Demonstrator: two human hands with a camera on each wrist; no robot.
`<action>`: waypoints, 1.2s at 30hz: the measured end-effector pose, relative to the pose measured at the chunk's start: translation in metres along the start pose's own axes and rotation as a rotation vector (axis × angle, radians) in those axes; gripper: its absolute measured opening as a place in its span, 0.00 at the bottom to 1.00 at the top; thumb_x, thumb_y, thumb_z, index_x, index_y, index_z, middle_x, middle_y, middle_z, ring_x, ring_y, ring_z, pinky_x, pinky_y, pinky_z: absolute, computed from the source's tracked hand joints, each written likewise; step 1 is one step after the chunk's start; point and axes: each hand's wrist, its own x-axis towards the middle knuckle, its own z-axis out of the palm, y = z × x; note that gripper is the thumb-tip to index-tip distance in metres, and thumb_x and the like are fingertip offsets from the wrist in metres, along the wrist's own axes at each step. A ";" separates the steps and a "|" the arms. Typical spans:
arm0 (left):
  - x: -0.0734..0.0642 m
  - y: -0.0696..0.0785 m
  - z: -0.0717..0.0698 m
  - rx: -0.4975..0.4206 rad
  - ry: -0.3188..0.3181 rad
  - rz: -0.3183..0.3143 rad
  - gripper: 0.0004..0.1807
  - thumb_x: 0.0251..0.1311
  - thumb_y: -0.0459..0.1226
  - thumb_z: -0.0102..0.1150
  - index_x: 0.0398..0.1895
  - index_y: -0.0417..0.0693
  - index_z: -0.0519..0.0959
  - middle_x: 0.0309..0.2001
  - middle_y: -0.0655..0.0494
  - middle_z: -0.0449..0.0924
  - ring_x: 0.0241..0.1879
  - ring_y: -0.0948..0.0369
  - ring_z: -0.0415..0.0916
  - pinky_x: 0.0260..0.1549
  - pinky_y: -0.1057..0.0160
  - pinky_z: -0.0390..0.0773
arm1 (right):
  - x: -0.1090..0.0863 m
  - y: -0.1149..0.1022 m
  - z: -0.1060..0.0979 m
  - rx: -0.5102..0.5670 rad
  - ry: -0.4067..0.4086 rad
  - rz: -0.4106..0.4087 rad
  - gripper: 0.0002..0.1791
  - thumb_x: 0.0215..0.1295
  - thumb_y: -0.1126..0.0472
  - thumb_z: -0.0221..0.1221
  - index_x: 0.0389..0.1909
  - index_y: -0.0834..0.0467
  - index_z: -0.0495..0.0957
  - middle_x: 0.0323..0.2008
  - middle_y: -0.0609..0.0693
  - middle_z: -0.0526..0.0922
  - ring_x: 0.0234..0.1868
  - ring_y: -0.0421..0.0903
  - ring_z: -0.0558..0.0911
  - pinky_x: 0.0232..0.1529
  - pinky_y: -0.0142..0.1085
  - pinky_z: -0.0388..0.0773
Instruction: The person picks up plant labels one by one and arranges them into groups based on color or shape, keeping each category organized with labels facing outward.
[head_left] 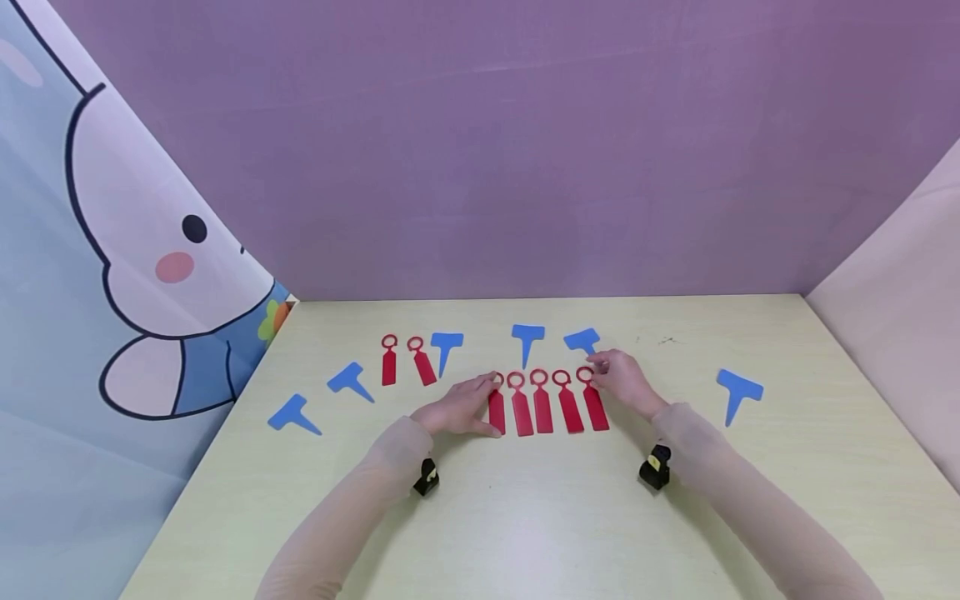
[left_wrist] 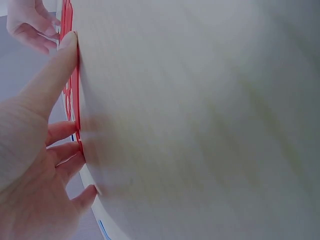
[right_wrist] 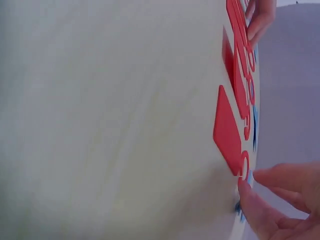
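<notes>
So, five red tags [head_left: 542,412] are lying in a row on the table [head_left: 540,492], ring ends pointing toward the purple wall [head_left: 510,150]. At one end, the left hand [head_left: 465,406] is touching the leftmost tag [head_left: 497,412], thumb resting at the near end and the other fingers reaching out toward the ring end. Those fingers are lying pretty straight, so it isn't really clutching anything. Over at the other end, the right hand [head_left: 626,385] is touching the ring end of the rightmost tag [head_left: 596,408] with its thumb, index fingertip hovering a bit apart from the thumb. The two hands are sitting well apart, with the row between them.

Two more tags [head_left: 424,367] are lying farther back on the left. Six blue Ts [head_left: 528,333] are spreading around too: two are sitting out left, one is lying just beside that back pair, one is lying behind the row, one is resting right by the right hand's fingers, and the last is lying off to the right, past that hand.
</notes>
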 end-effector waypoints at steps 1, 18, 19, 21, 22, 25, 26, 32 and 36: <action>0.000 0.000 0.000 0.001 -0.001 0.000 0.47 0.47 0.54 0.60 0.66 0.44 0.51 0.68 0.50 0.44 0.66 0.54 0.42 0.63 0.53 0.49 | -0.002 -0.001 -0.001 -0.015 0.010 -0.013 0.16 0.53 0.75 0.54 0.45 0.73 0.73 0.42 0.68 0.75 0.38 0.56 0.76 0.31 0.36 0.78; -0.002 0.003 -0.003 -0.006 -0.016 -0.011 0.47 0.48 0.53 0.59 0.66 0.43 0.50 0.68 0.50 0.43 0.66 0.54 0.42 0.63 0.54 0.48 | -0.030 0.001 -0.025 -0.202 -0.200 -0.271 0.16 0.53 0.68 0.60 0.44 0.69 0.74 0.43 0.62 0.77 0.47 0.59 0.74 0.47 0.48 0.72; -0.002 0.003 -0.003 -0.004 -0.017 -0.013 0.46 0.48 0.53 0.59 0.66 0.44 0.50 0.68 0.51 0.43 0.67 0.55 0.42 0.63 0.54 0.48 | -0.031 0.002 -0.024 -0.212 -0.211 -0.293 0.17 0.53 0.67 0.60 0.45 0.69 0.74 0.44 0.62 0.77 0.48 0.59 0.74 0.47 0.47 0.72; -0.002 0.004 -0.003 -0.003 -0.019 -0.014 0.46 0.48 0.53 0.59 0.67 0.44 0.50 0.68 0.51 0.43 0.67 0.55 0.41 0.63 0.55 0.48 | -0.032 0.003 -0.023 -0.230 -0.227 -0.322 0.18 0.53 0.67 0.60 0.46 0.69 0.74 0.45 0.62 0.76 0.49 0.59 0.73 0.48 0.47 0.72; -0.002 0.003 -0.003 -0.001 -0.019 -0.014 0.46 0.48 0.53 0.59 0.67 0.44 0.50 0.68 0.51 0.43 0.67 0.55 0.42 0.63 0.55 0.48 | -0.033 0.004 -0.022 -0.236 -0.235 -0.334 0.19 0.53 0.68 0.60 0.46 0.69 0.73 0.46 0.62 0.76 0.50 0.59 0.73 0.48 0.47 0.72; -0.002 0.003 -0.003 0.000 -0.018 -0.014 0.46 0.48 0.53 0.59 0.67 0.44 0.50 0.68 0.51 0.43 0.67 0.55 0.42 0.63 0.54 0.48 | -0.034 0.005 -0.020 -0.267 -0.259 -0.351 0.21 0.53 0.67 0.60 0.49 0.69 0.72 0.49 0.63 0.74 0.52 0.60 0.71 0.49 0.47 0.71; -0.002 0.003 -0.003 0.000 -0.018 -0.014 0.46 0.48 0.53 0.59 0.67 0.44 0.50 0.68 0.51 0.43 0.67 0.55 0.42 0.63 0.54 0.48 | -0.034 0.005 -0.020 -0.274 -0.267 -0.349 0.22 0.53 0.67 0.60 0.50 0.69 0.71 0.50 0.63 0.73 0.53 0.60 0.70 0.49 0.47 0.71; -0.002 0.003 -0.003 0.009 -0.017 -0.008 0.47 0.49 0.54 0.59 0.67 0.43 0.50 0.68 0.50 0.43 0.67 0.54 0.41 0.63 0.54 0.48 | -0.036 0.008 -0.017 -0.298 -0.308 -0.372 0.27 0.52 0.64 0.61 0.54 0.68 0.68 0.56 0.65 0.67 0.58 0.61 0.65 0.50 0.45 0.70; -0.003 0.003 -0.003 0.009 -0.016 -0.009 0.47 0.49 0.54 0.59 0.67 0.43 0.50 0.68 0.50 0.43 0.66 0.54 0.42 0.63 0.54 0.48 | -0.037 0.009 -0.016 -0.294 -0.343 -0.359 0.29 0.54 0.63 0.61 0.56 0.68 0.66 0.59 0.64 0.64 0.60 0.61 0.62 0.51 0.45 0.69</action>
